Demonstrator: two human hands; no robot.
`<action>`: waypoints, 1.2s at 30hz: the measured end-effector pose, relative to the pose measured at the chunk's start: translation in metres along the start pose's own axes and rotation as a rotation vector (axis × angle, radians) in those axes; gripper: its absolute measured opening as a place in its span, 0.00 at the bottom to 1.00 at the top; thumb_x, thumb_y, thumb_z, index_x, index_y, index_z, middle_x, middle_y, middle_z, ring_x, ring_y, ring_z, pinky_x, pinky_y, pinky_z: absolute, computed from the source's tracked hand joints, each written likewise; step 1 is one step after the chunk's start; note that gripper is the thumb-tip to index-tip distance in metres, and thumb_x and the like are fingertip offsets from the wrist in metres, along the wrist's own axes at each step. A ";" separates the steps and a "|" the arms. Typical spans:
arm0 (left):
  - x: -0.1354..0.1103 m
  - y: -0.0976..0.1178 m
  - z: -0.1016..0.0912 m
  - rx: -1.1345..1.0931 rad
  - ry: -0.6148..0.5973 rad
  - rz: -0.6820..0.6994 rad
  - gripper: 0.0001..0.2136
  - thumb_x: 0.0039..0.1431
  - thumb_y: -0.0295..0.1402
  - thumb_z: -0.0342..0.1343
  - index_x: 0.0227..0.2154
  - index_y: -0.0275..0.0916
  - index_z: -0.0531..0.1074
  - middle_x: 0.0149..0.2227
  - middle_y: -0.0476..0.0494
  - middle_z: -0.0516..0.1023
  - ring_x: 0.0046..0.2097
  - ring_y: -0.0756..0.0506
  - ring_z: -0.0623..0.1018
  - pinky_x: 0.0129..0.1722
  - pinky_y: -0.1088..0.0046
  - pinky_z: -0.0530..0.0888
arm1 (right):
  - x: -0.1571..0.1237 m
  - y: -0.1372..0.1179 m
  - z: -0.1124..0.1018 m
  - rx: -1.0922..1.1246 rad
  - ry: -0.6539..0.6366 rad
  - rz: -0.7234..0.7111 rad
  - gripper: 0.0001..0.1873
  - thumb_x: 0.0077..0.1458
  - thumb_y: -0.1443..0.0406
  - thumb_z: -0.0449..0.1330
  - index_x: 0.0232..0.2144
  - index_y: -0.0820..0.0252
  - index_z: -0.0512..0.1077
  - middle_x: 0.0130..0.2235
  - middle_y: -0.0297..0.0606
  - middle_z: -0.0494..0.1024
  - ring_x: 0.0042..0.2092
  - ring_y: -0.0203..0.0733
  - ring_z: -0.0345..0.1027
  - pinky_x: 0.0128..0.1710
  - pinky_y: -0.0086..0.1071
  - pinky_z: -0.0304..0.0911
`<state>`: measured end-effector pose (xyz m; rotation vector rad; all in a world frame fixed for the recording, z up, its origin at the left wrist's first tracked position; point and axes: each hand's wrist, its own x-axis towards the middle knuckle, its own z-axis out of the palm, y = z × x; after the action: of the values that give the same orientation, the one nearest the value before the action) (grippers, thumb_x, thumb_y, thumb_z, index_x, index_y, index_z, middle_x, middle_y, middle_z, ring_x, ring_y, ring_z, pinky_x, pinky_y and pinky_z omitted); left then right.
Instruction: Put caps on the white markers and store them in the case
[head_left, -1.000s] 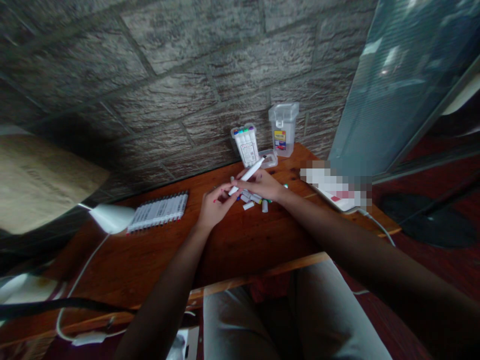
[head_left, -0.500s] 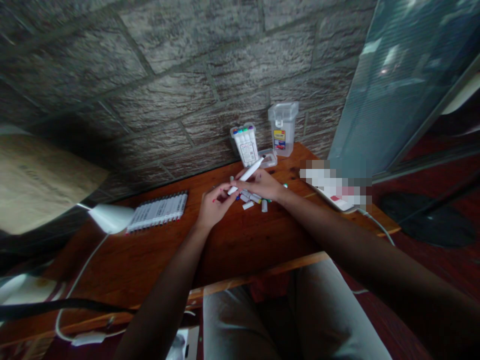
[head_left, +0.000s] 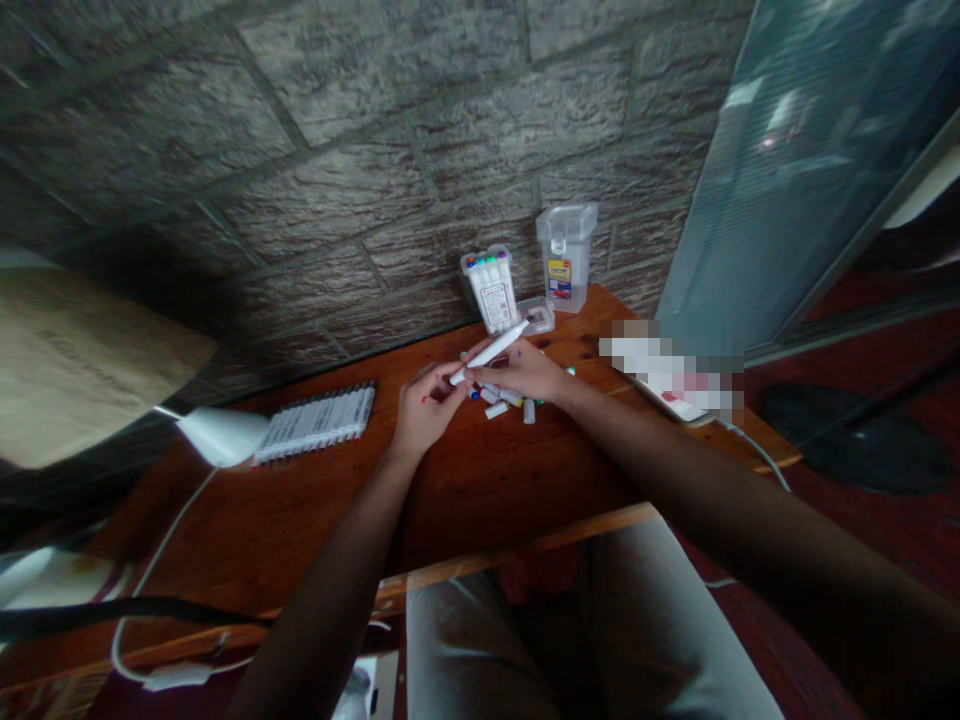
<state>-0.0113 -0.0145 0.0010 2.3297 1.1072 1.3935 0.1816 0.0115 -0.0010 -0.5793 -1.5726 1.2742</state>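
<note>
My right hand grips a white marker that slants up to the right over the wooden table. My left hand is closed at the marker's lower tip, fingers pinched around its end. Under my hands lie several loose white marker caps and markers with coloured ends. An open clear case of markers stands upright behind them.
A second clear lidded case stands by the stone wall. A flat row of markers lies to the left, beside a white lamp head. A white device with a cable lies right. My lap is below the table edge.
The marker has tilted flatter and its lower tip has moved left and up; my left hand has risen slightly with it. My right hand stays in place.
</note>
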 end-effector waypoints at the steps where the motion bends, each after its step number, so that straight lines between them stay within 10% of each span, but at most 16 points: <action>1: 0.000 0.000 0.000 -0.003 0.004 0.001 0.10 0.60 0.37 0.62 0.41 0.38 0.79 0.24 0.51 0.76 0.23 0.54 0.69 0.24 0.80 0.67 | 0.000 0.000 0.000 -0.006 0.003 0.004 0.14 0.48 0.61 0.71 0.38 0.62 0.78 0.34 0.36 0.81 0.33 0.35 0.74 0.38 0.31 0.72; 36: 0.000 0.002 -0.001 0.013 -0.146 -0.098 0.15 0.67 0.42 0.53 0.45 0.37 0.77 0.26 0.50 0.78 0.23 0.52 0.72 0.24 0.78 0.68 | 0.003 0.003 -0.006 -0.085 0.090 0.008 0.15 0.47 0.62 0.71 0.38 0.62 0.79 0.37 0.39 0.82 0.35 0.38 0.75 0.40 0.34 0.72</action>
<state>-0.0107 -0.0164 0.0025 2.3099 1.1729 1.1652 0.1855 0.0173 -0.0030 -0.6882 -1.5568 1.1757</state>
